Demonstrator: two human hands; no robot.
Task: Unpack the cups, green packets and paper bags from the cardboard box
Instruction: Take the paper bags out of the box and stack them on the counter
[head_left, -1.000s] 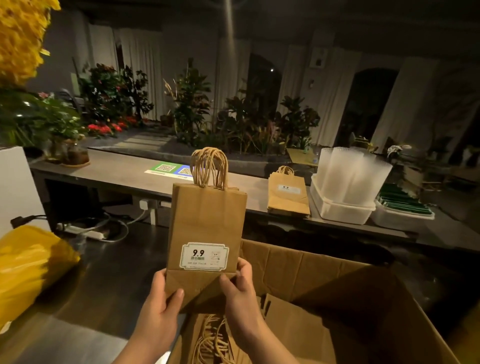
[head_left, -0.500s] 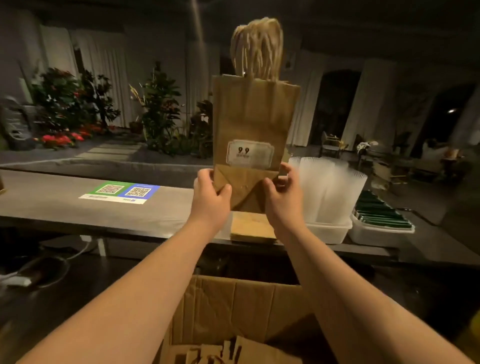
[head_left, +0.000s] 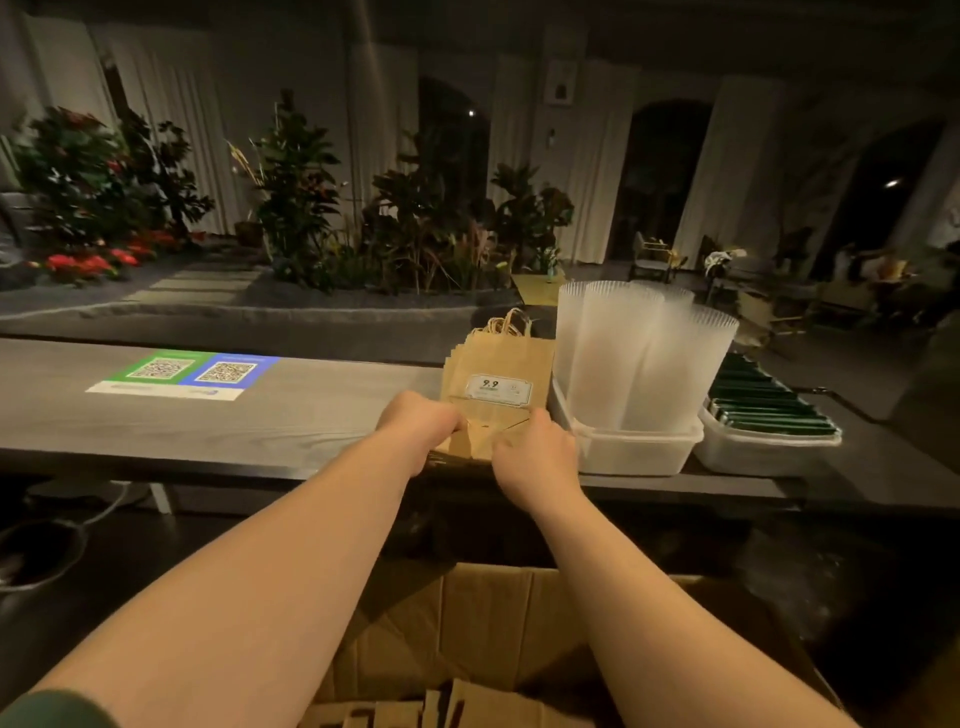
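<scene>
The left hand and right hand both pinch the near end of a stack of bags, fingers curled around its folded bottom, lying on the tabletop. Just right, touching, a tub holds cups; another tub holds green packets. The box sits open below the arms, more bags inside.

Quick count on the surface: two white tubs, one tub holding at least three tall stacks of cups, and a second tub with one row of green packets, too many to count. One pile of paper bags, several deep, one cardboard box, and one sign with two QR codes.
</scene>
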